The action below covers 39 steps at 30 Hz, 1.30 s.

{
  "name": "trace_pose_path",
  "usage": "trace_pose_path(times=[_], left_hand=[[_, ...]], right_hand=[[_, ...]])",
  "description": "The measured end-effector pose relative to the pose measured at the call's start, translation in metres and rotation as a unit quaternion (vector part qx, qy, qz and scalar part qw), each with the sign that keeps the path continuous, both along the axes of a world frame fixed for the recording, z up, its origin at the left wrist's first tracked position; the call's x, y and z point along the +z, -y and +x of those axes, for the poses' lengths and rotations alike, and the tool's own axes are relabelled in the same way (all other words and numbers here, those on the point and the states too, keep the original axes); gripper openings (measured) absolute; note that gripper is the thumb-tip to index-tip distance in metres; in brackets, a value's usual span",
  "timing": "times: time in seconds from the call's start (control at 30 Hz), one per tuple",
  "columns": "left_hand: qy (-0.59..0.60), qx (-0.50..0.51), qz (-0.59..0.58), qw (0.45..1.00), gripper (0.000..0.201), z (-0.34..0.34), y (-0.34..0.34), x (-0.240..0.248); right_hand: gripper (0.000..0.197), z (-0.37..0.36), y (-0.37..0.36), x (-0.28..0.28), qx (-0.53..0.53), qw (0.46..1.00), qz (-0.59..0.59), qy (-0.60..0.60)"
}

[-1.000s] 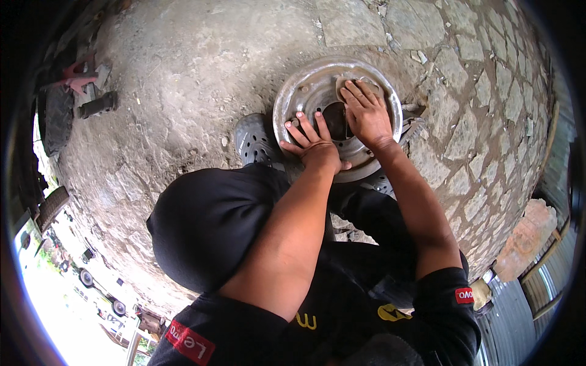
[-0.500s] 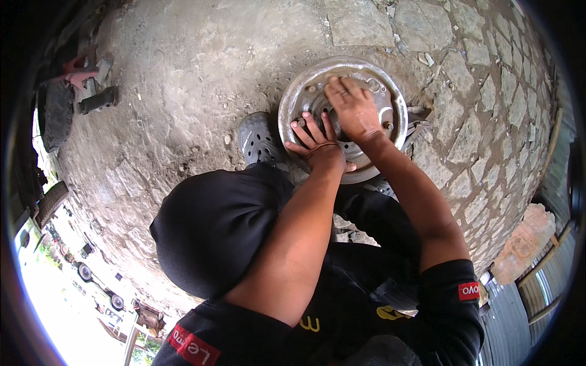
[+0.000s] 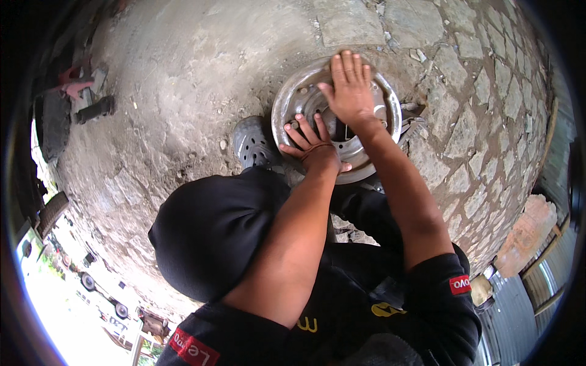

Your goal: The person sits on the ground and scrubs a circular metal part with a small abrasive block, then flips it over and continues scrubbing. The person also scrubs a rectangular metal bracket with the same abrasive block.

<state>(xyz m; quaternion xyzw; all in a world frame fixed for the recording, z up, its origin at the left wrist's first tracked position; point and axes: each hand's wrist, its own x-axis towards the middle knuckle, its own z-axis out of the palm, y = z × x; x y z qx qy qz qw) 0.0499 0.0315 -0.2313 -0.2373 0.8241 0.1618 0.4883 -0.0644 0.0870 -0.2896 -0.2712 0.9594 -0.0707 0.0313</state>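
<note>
A round grey metal brake drum (image 3: 287, 96), with a raised rim, several studs and a dark centre hole, lies before me between my feet. My left hand (image 3: 316, 149) rests on its near left part, fingers spread around a stud, thumb toward the near rim. Across the far part of the drum lies my right hand (image 3: 352, 91), palm down with the fingers stretched out over the far rim. Neither hand grips anything that I can see. The right hand and its wrist hide part of the drum's face.
A grey clog (image 3: 253, 143) is on my foot left of the drum. A small dark object (image 3: 414, 125), hard to make out, lies at the drum's right. Stone paving (image 3: 461, 134) spreads to the right. A black cylinder (image 3: 96, 110) lies at far left. Corrugated metal sheets (image 3: 511, 317) stand at lower right.
My right hand has slid toward the drum's far rim, and its fingers have gone from bent to straight. The left hand keeps its place on the drum. The whole view has shifted slightly.
</note>
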Motion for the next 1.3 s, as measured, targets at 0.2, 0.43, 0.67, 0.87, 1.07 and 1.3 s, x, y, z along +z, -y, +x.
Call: trace_pose_path(times=[0.2,0.43,0.67,0.87,1.07,1.3], left_hand=[[0.002,0.001,0.000,1.000,0.162,0.000,0.000,-0.002],[0.029,-0.010,-0.013,0.999,0.161,-0.005,-0.001,0.000],[0.073,-0.032,-0.020,0.997,0.164,-0.013,-0.004,0.003],[0.045,-0.010,-0.024,0.999,0.161,-0.007,-0.005,0.005],[0.058,-0.022,-0.026,0.998,0.160,-0.011,-0.004,0.009],[0.044,-0.013,-0.031,0.998,0.159,-0.011,-0.005,0.013]], right_hand=[[0.069,-0.002,-0.039,0.011,-0.124,0.991,-0.029,0.037],[0.067,-0.013,-0.022,0.017,-0.125,0.990,-0.057,0.045],[0.057,-0.009,-0.041,0.016,-0.239,0.967,-0.070,0.057],[0.053,-0.011,-0.037,0.014,-0.075,0.990,-0.112,-0.042],[0.077,0.015,-0.074,0.022,-0.139,0.985,-0.013,0.101],[0.072,0.018,-0.100,0.021,-0.275,0.950,-0.052,0.140]])
